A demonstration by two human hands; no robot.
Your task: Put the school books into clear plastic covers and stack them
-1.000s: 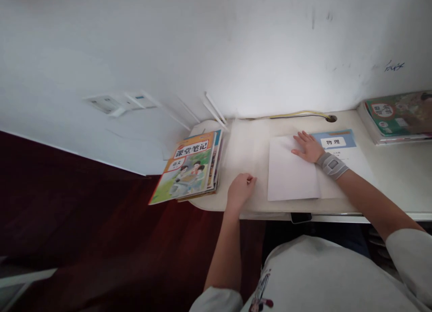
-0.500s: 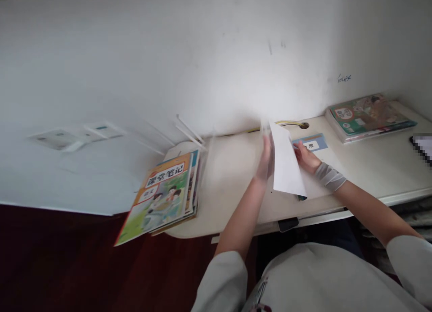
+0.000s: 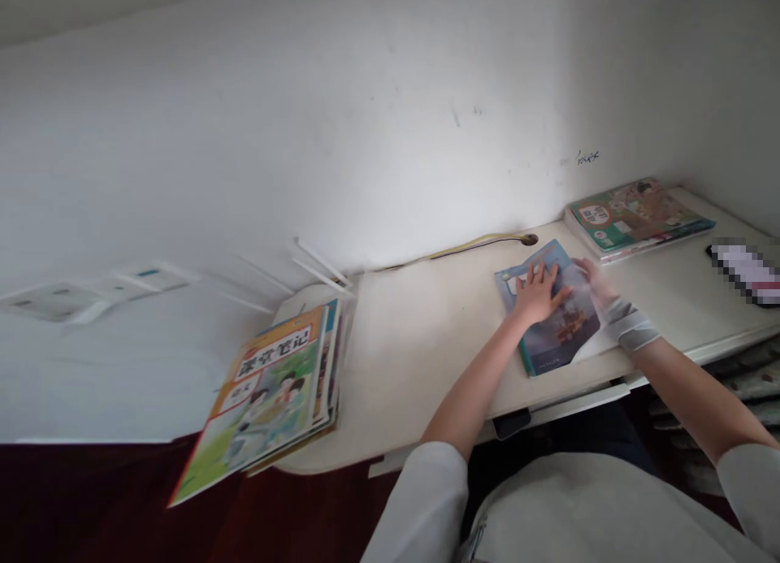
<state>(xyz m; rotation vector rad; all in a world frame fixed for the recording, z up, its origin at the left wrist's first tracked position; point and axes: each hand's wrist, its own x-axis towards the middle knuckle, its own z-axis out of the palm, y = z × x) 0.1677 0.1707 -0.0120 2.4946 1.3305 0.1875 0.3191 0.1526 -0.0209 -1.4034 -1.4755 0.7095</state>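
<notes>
A blue-grey book (image 3: 548, 339) lies on the white desk (image 3: 414, 335), with part of another blue cover showing along its left side. My left hand (image 3: 536, 293) rests on the upper part of the cover, palm down, its fingers spread. At the book's right edge is my right hand (image 3: 594, 285), blurred by motion. Its fingers are smeared, so their grip on the edge cannot be made out. A grey band is around my right wrist.
Books with an orange and green top cover (image 3: 274, 392) overhang the desk's left end beside a white rack (image 3: 322, 264). Another book stack (image 3: 637, 218) is at the back right, near a phone (image 3: 747, 270). A yellow cable (image 3: 475, 242) runs along the wall.
The white sheet that stood upright between my hands is no longer seen. My left hand has moved right and lies flat on the blue-grey cover. The view has shifted a little.
</notes>
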